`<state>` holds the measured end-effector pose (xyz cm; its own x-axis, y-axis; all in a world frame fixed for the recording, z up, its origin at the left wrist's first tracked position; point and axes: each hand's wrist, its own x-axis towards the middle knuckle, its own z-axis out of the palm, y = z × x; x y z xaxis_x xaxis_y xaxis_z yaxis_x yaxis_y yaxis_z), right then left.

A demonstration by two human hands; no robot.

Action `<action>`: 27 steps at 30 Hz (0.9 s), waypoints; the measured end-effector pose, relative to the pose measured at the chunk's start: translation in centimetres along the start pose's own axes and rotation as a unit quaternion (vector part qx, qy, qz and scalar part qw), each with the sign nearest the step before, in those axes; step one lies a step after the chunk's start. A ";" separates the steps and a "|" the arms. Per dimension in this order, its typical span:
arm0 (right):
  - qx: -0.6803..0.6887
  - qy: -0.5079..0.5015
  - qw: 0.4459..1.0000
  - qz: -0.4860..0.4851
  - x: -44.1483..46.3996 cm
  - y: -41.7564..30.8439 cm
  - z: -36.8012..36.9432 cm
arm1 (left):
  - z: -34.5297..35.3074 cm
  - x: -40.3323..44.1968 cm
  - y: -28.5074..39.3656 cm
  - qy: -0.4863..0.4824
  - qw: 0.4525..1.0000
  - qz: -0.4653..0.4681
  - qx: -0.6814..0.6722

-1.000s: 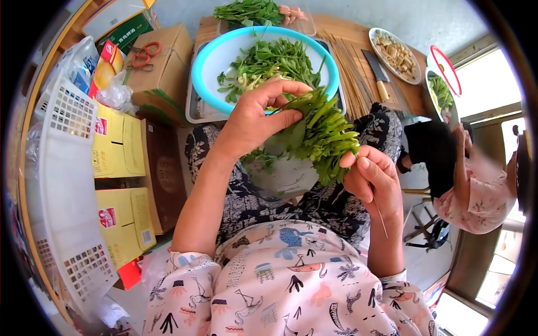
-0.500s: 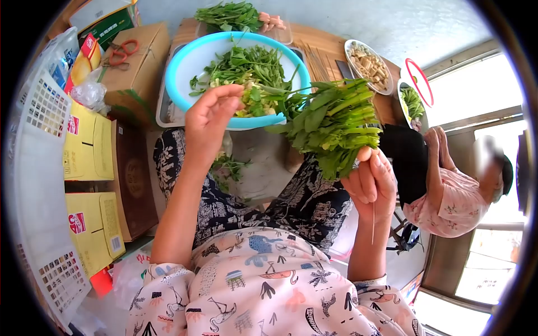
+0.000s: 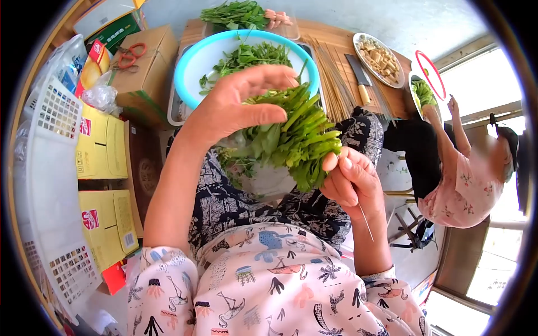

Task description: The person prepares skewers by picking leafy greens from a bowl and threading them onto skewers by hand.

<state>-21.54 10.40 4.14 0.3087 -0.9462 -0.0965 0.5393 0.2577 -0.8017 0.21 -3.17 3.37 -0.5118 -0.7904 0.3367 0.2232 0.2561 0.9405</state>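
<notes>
A thick bunch of leafy green stems [image 3: 300, 137] is packed on a thin skewer [image 3: 366, 225] in front of my chest. My right hand [image 3: 356, 179] pinches the skewer just below the bunch, and its bare end sticks out under the fingers. My left hand [image 3: 238, 106] curves around the upper left of the greens, thumb and fingers apart; whether it touches them I cannot tell. Behind it stands a white basin with a blue rim [image 3: 180, 73], holding loose cut greens [image 3: 260, 56].
On the wooden table are loose skewers [image 3: 330, 73], a knife [image 3: 358, 78], a plate of beige pieces [image 3: 381, 61] and a tray of greens [image 3: 235, 14]. Scissors [image 3: 131, 55] rest on a cardboard box [image 3: 148, 78]. At right a co-worker [image 3: 468, 179] reaches into a bowl of greens [image 3: 423, 92].
My left hand has moved right and up to the bunch. The skewered greens and my right hand have shifted left. The co-worker's hands have moved to the bowl and parted.
</notes>
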 end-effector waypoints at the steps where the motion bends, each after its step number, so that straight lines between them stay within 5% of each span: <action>1: -0.004 -0.014 1.000 0.001 -0.1 0.0 0.1 | -0.1 0.3 0.2 -0.074 0.995 -0.035 -0.051; 2: -0.007 -0.026 1.000 0.003 -0.2 0.0 0.2 | 0.1 0.3 0.4 -0.148 0.981 -0.071 -0.103; 6: -0.003 -0.029 1.000 0.012 -0.3 0.2 0.2 | 0.7 0.4 1.1 -0.164 0.972 -0.145 -0.083; 27: 0.064 -0.011 0.998 0.027 -0.9 -0.1 -0.9 | 2.9 0.7 -0.1 -0.143 0.971 -0.151 -0.119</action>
<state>-22.59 11.01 3.76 0.3561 -0.9262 -0.1237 0.6162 0.3323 -0.7141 -2.57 -2.17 3.63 -0.7857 -0.6137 0.0772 0.1949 -0.1271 0.9725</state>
